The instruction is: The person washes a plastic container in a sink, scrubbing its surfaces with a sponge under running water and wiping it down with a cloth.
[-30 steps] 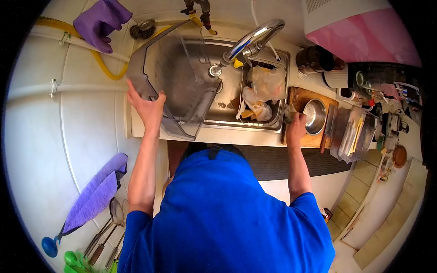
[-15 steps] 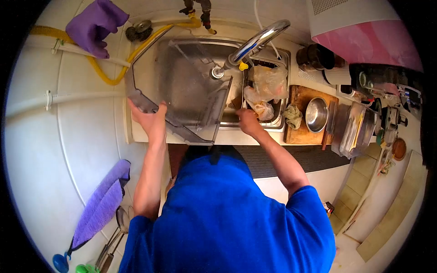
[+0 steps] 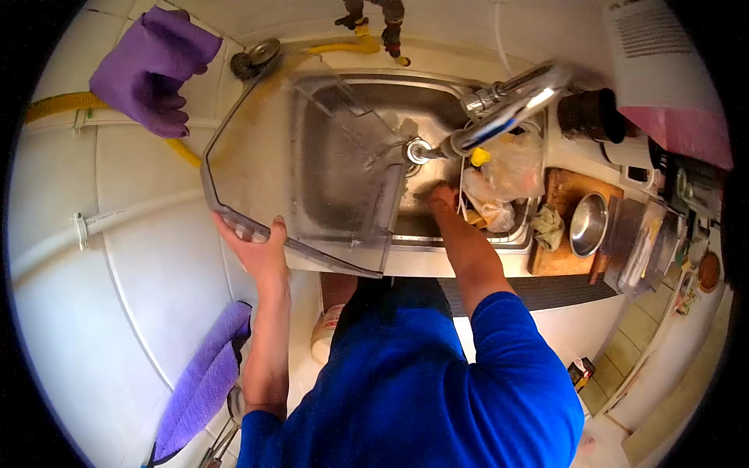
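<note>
A large clear plastic bin (image 3: 253, 144), like a fridge drawer, lies tilted across the left part of the steel sink (image 3: 437, 228). My left hand (image 3: 261, 246) grips its near left rim, thumb on one side and fingers on the other. Down in the sink, to the right of the bin, is my right hand (image 3: 445, 198). Its fingers are blurred and dark, so I cannot tell whether they hold anything. Above that hand the chrome faucet (image 3: 507, 117) reaches over the sink. Clear plastic bags (image 3: 515, 168) sit in the rack just to its right.
Right of the sink, a wooden cutting board (image 3: 568, 187) carries a metal bowl (image 3: 588, 225) and a crumpled green cloth (image 3: 548, 228). Purple rubber gloves (image 3: 152, 70) hang at upper left, near a scouring pad (image 3: 246, 66). A purple towel (image 3: 204, 370) hangs on the left wall.
My right hand has moved from the sink's near edge farther into the basin. My left hand keeps its hold on the bin. The camera view has shifted, so the faucet appears farther right.
</note>
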